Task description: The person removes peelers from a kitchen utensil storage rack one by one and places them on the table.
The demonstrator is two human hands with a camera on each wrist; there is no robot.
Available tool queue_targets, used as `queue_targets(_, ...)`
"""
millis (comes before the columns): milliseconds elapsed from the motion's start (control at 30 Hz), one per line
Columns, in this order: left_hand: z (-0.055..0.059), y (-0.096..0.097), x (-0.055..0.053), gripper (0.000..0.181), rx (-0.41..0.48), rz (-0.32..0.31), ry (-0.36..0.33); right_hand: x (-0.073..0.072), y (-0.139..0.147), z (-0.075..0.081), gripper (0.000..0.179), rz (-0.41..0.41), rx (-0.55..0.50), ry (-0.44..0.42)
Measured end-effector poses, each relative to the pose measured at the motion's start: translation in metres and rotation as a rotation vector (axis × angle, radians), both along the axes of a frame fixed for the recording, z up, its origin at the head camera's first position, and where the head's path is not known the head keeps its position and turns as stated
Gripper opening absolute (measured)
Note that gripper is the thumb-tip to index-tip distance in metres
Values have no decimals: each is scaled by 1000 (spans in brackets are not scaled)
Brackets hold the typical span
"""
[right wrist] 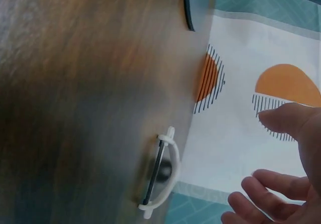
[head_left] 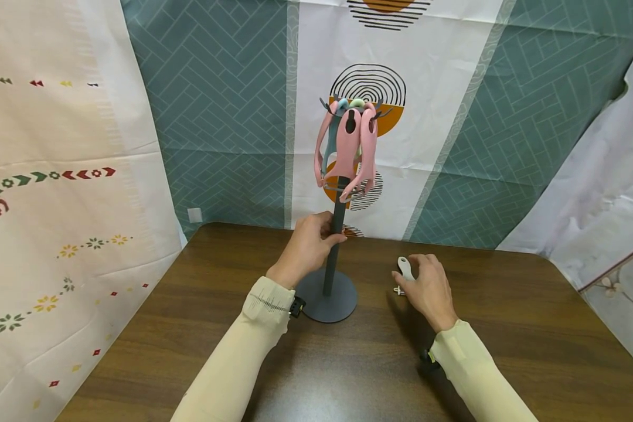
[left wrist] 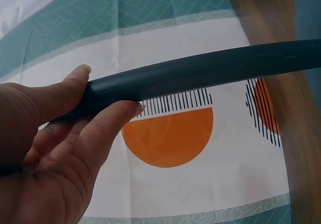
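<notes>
On the table (head_left: 216, 328), a dark stand (head_left: 331, 269) hung with pink peelers (head_left: 348, 149) is gripped by the left hand (head_left: 307, 246); to the right, a white peeler (head_left: 405, 268) is set just beside the right hand (head_left: 429, 290) — loosely spread.

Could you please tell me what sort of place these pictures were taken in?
Probably an indoor tabletop workspace, though the wider room is hidden. Patterned cloth hangs right behind a brown wood-look table, on which a dark stand bears several peelers.
</notes>
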State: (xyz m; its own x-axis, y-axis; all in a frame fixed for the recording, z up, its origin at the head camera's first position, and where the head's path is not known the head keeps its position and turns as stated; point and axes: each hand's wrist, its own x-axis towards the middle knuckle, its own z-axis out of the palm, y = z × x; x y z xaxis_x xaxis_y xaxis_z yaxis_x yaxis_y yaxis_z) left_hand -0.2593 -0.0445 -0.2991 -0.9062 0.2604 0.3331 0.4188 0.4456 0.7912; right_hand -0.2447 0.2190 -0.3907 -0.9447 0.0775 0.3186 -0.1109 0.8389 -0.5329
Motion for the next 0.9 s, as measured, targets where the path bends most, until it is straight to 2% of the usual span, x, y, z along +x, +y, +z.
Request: queue_targets(900, 4, -2, -6, 10, 5, 1, -17, -4, -13, 20, 56, 23, -73, 93)
